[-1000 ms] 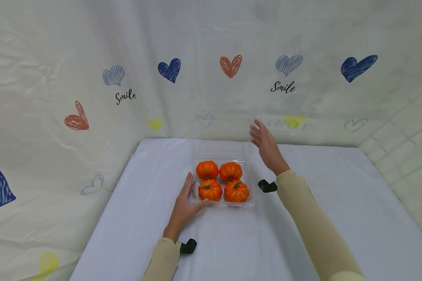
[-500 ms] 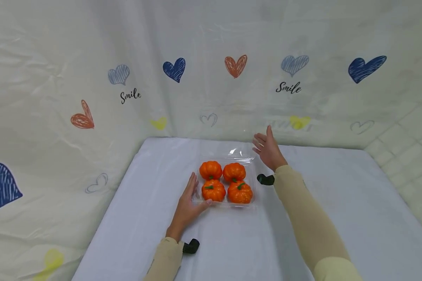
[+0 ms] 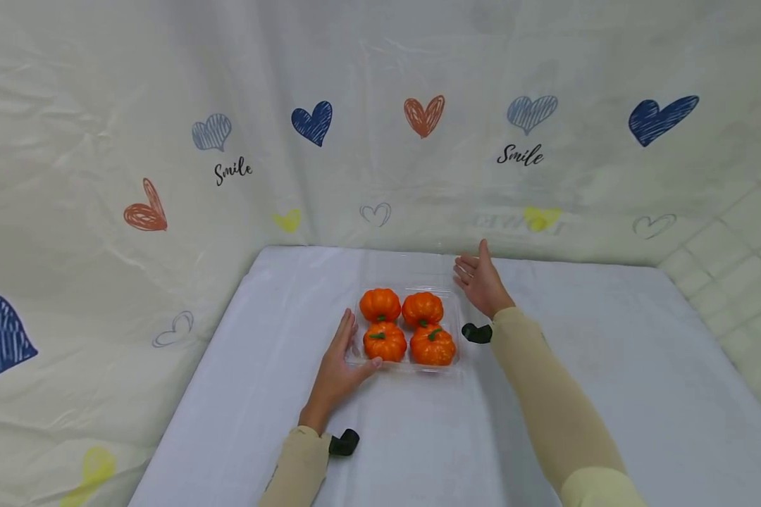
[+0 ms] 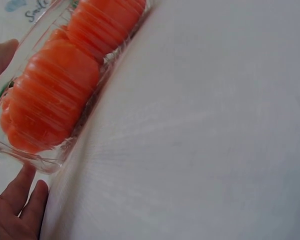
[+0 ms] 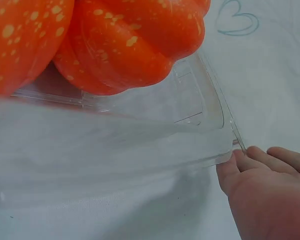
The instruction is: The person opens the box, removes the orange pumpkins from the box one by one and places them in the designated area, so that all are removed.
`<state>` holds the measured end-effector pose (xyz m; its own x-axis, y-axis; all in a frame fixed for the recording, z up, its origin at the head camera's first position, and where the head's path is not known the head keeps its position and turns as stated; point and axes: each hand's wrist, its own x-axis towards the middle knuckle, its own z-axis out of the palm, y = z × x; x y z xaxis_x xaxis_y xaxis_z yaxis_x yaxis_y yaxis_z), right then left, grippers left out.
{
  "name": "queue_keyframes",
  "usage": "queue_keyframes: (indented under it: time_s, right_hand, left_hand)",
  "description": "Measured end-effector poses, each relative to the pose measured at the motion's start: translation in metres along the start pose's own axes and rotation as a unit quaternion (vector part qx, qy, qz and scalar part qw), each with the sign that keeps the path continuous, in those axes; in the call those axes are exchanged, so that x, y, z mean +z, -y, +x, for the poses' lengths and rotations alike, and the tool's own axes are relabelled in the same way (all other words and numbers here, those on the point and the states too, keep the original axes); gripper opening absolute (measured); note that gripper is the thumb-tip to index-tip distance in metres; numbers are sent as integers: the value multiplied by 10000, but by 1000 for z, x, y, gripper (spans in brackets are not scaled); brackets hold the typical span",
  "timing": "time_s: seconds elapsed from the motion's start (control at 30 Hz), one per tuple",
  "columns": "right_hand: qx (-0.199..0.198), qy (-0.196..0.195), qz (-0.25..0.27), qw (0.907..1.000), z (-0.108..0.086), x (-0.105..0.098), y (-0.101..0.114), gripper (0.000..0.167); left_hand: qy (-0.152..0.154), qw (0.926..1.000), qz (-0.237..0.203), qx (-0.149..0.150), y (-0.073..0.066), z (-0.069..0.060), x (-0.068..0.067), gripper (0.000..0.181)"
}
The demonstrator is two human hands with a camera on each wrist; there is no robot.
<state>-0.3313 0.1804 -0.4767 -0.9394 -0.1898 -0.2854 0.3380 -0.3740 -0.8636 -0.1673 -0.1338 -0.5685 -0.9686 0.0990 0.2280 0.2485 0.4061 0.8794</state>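
A clear plastic clamshell box (image 3: 459, 338) sits on the table with several small orange pumpkins (image 3: 432, 345) in it, green stems showing. Its transparent lid (image 3: 412, 264) is raised behind the tray and hard to make out in the head view. At the near left corner rests my left hand (image 3: 337, 377), fingers straight along the side and thumb on the front edge. My right hand (image 3: 482, 282) is beyond the far right corner, thumb up. In the right wrist view its fingertips touch the corner of a clear plastic panel (image 5: 140, 155).
A white cloth covers the table (image 3: 609, 366). Behind and to the left hangs a pale curtain (image 3: 368, 56) printed with hearts and "Smile". A dark wrist device (image 3: 344, 443) is on the left wrist, and another dark wrist device (image 3: 477, 333) is on the right.
My right hand has come down and the lid's upper edge with it. My left hand and the pumpkins keep their places at the box. The head view has shifted slightly.
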Motion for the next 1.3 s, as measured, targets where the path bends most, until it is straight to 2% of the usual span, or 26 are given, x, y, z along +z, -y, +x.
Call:
queue_keyframes:
  time_s: [0.1,0.2,0.33,0.4,0.47,0.57,0.67,0.8,0.87,0.93,1.2,1.3]
  right_hand:
    - [-136,131,-232,9996,-4,2,0,99]
    - [-494,290,-630,9964,-8,5,2,96]
    - [-969,412,-1241,9867,-15,12,8,84]
    - [-1193,478,-1719,9767,-18,15,8,79]
    - [-1382,550,-2391,9595,-23,19,7,75]
    - [-1620,752,-3344,9254,-31,23,3,74]
    - [-1611,1049,-4228,8856,-42,29,-1,72]
    - [-1567,1388,-5313,8209,-54,34,-12,70]
    - [-1551,1499,-5620,7985,-57,36,-19,68]
    - [-1593,1574,-5747,7871,-59,37,-26,66]
    - [-2077,1505,-5915,7644,-61,34,-41,53]
    - [-2301,1403,-5921,7594,-60,33,-42,52]
  left_hand:
    - [-17,10000,14,2,0,-1,-3,106]
    - [-37,10000,-4,1,-1,-2,-6,105]
    - [-52,10000,-23,-5,-1,-2,-10,104]
    - [-57,10000,2,-6,0,-2,-11,104]
    - [-71,10000,4,1,0,-2,-11,105]
    - [-99,9999,-44,-14,0,-1,-10,105]
    - [-101,9998,-132,-51,0,0,-6,106]
    - [-56,9999,-115,-81,0,1,0,106]
    - [-55,9999,-65,-92,0,1,2,106]
    - [-63,9999,-24,-113,0,0,3,106]
    - [-65,9998,3,-183,1,-1,2,105]
    - [-35,9998,-5,-184,1,0,2,105]
